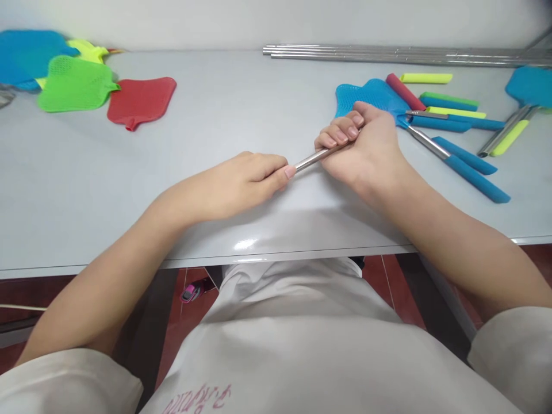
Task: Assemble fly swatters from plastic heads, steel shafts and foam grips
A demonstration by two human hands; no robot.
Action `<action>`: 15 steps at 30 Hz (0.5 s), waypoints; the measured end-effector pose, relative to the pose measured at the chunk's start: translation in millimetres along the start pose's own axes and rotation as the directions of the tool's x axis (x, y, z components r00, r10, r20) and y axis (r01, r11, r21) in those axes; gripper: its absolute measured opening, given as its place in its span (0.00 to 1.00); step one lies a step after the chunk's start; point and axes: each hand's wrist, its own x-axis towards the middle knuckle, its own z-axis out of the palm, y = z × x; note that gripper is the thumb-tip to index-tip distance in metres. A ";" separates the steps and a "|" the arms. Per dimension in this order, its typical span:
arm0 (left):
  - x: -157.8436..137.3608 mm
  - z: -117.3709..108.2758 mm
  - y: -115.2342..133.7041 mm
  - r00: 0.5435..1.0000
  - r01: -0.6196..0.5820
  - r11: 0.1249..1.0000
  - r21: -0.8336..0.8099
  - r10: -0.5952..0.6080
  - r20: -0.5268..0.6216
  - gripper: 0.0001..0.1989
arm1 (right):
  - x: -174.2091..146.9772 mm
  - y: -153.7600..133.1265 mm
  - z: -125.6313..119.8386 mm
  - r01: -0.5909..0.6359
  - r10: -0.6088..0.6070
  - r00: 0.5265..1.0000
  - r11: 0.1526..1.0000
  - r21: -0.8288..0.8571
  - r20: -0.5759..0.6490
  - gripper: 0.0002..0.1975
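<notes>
A thin silver metal tube [311,160] slants between my two hands above the front part of the table. My left hand [248,181] is closed on its lower end, thumb on top. My right hand [364,144] wraps its fingers round the upper part, palm turned up. The tube's ends are hidden inside the hands. Just behind my right hand lies a blue fly swatter head [366,95], partly covered by that hand. A metal rod with a blue grip [476,178] lies to the right of it.
Green [77,86], red [140,100] and blue swatter heads [32,54] lie at the left. Long metal tubes [388,54] rest along the wall. Yellow [426,78], red [405,92] and blue grip sleeves [466,155] are scattered right. The table's front edge [293,256] is near my body.
</notes>
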 end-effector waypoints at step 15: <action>2.9 3.8 3.6 0.988 0.035 0.999 0.016 -0.032 -0.153 0.20 | -0.7 -10.1 1.3 0.033 -0.033 0.999 0.999 0.036 -0.005 0.14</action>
